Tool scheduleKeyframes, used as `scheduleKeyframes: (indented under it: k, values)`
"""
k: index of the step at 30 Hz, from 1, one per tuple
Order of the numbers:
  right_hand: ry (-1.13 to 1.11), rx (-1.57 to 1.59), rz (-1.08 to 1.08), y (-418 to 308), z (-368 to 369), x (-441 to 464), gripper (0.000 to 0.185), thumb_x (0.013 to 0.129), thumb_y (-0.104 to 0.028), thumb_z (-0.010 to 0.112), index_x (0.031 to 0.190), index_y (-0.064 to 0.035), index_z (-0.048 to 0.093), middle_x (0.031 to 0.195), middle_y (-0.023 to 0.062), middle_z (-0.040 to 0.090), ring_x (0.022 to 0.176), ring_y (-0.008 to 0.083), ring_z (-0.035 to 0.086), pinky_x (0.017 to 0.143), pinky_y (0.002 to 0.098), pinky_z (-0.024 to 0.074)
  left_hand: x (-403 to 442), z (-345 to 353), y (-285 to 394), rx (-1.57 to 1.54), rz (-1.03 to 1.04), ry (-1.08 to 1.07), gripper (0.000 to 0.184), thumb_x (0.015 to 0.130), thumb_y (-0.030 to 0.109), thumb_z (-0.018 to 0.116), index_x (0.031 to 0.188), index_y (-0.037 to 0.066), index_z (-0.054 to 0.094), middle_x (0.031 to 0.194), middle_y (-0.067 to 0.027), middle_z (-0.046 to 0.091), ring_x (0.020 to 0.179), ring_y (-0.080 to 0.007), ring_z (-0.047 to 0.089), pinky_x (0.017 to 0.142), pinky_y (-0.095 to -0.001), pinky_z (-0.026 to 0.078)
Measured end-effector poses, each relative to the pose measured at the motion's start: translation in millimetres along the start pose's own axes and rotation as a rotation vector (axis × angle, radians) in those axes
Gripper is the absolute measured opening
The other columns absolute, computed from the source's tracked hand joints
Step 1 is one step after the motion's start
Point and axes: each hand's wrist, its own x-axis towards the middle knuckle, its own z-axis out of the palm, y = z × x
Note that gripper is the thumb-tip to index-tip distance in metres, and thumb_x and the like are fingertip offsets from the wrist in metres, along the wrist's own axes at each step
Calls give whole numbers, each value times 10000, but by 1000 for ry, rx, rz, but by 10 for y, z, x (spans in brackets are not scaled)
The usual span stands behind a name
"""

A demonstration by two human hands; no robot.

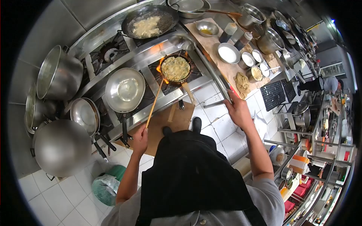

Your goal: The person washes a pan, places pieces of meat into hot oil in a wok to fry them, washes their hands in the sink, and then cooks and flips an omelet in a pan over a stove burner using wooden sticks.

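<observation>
My left hand (141, 140) is closed around a long, thin wooden chopstick (154, 105). The chopstick's far end reaches the near-left edge of a small frying pan (182, 79). Inside that pan lies a round, yellowish omelette (175, 68), with flames licking up around the rim. A wooden handle (187, 92) points from the pan toward me. My right hand (238, 111) grips a long-handled metal ladle (212, 69), whose rounded bowl is just beyond the pan. Beside that hand a short metal bar (214, 104) sticks out.
A wok (150, 22) at the back holds battered food in oil. An unused-looking steel pan (125, 89) rests on the stove's left. Bowls (228, 52), squeeze bottles (228, 32) and tins (255, 74) crowd the right counter. Large pots (60, 73) stand left. Another person (327, 85) works far right.
</observation>
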Motion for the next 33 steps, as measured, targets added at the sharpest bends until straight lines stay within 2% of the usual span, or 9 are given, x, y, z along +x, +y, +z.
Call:
scheduleKeyframes:
  k: [4, 7, 9, 13, 14, 17, 19, 23, 33]
  values:
    - [-37, 68, 127, -204, -371, -182, 479, 924, -133, 664, 1367, 12, 551, 766, 236, 649, 640, 309, 647, 661, 398, 519, 30, 97, 128, 60, 22, 87, 337, 1024, 178, 541, 1265, -43, 617, 731, -80, 571, 659, -149, 518, 628, -326, 444]
    - [-74, 338, 244, 80, -79, -223, 488, 932, -131, 659, 1385, 10, 543, 771, 207, 646, 617, 258, 623, 650, 383, 514, 165, 223, 122, 92, -37, 119, 332, 1024, 173, 532, 1256, -48, 617, 723, -99, 576, 647, -158, 519, 618, -334, 442]
    - [75, 292, -74, 744, 691, -174, 521, 956, -162, 645, 1433, -2, 506, 778, 155, 636, 590, 187, 589, 596, 334, 497, 276, 373, 264, 124, -33, 153, 328, 1026, 172, 525, 1249, -49, 619, 714, -106, 574, 640, -160, 518, 610, -338, 439]
    - [-488, 1086, 483, 1281, 1159, 34, 296, 995, -218, 590, 1224, -33, 615, 743, 39, 588, 532, 113, 529, 470, 270, 447, 454, 713, 314, 60, -20, 148, 321, 1028, 176, 530, 1266, -14, 631, 667, 26, 497, 585, -56, 456, 517, -265, 362]
    - [-493, 1209, 548, 1347, 1143, 57, 232, 991, -241, 586, 1130, -57, 613, 719, 21, 557, 502, 110, 498, 441, 259, 433, 452, 774, 322, 35, -25, 131, 317, 1027, 166, 522, 1278, -1, 619, 661, 32, 490, 572, -59, 466, 501, -264, 369]
    - [-405, 1125, 411, 1970, 985, 409, 263, 987, -253, 577, 1159, -56, 605, 722, 25, 564, 506, 108, 503, 449, 257, 444, 348, 1002, 358, 13, -118, 180, 297, 1010, 130, 524, 1248, -8, 636, 691, -23, 530, 627, -100, 495, 572, -299, 408]
    - [-285, 840, 340, 2117, 621, 816, 310, 972, -242, 576, 1208, -42, 605, 743, 99, 613, 542, 171, 569, 487, 347, 500, 206, 1135, 432, 39, -147, 213, 293, 1007, 122, 518, 1247, -1, 633, 706, -29, 543, 632, -107, 511, 579, -304, 419]
    - [169, 43, -203, 2514, 109, 1687, 498, 909, -216, 626, 1377, -62, 551, 916, 318, 665, 776, 434, 681, 725, 513, 547, 29, 1417, 620, 43, -182, 302, 286, 998, 104, 509, 1242, 10, 626, 732, -47, 565, 640, -123, 540, 597, -308, 439]
    - [88, -317, -79, 2957, 170, 2528, 538, 932, -206, 633, 1452, -169, 500, 1080, 222, 618, 937, 411, 678, 791, 505, 564, -110, 1523, 1015, 308, -115, 275, 330, 992, 116, 510, 1282, -6, 609, 789, -204, 645, 665, -325, 622, 641, -432, 472]
